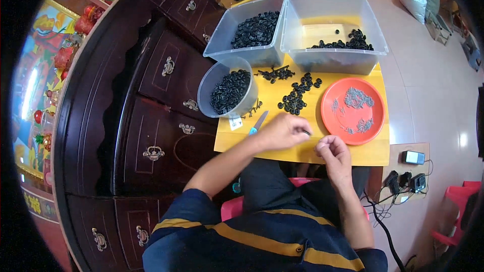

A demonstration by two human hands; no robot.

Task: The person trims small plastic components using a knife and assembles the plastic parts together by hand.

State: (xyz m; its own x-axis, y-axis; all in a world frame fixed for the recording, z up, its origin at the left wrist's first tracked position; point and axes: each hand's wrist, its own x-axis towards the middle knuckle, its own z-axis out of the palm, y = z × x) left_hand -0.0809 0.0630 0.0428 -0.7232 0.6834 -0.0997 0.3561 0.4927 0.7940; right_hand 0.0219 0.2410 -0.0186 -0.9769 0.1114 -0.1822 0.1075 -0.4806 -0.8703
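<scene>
My left hand (pixel 283 132) is closed over the yellow table (pixel 222 143), gripping a small dark part (pixel 305 132) between thumb and fingertips. Just right of it, my right hand (pixel 335 152) pinches with thumb and forefinger; whatever sits in the pinch is too small to make out. A red plate (pixel 327 121) holding many tiny grey metal pins (pixel 358 98) lies beyond my right hand. Black rings (pixel 293 102) are heaped loose ahead of my hands. A knife with a blue handle (pixel 253 131) rests beside my left wrist.
Two clear bins (pixel 335 59) of black parts stand at the table's far side. A round tub (pixel 205 96) of black pieces and loose black stems (pixel 276 74) are nearer. A dark wooden cabinet (pixel 151 106) borders the left; a low stand with electronics (pixel 413 157) is at right.
</scene>
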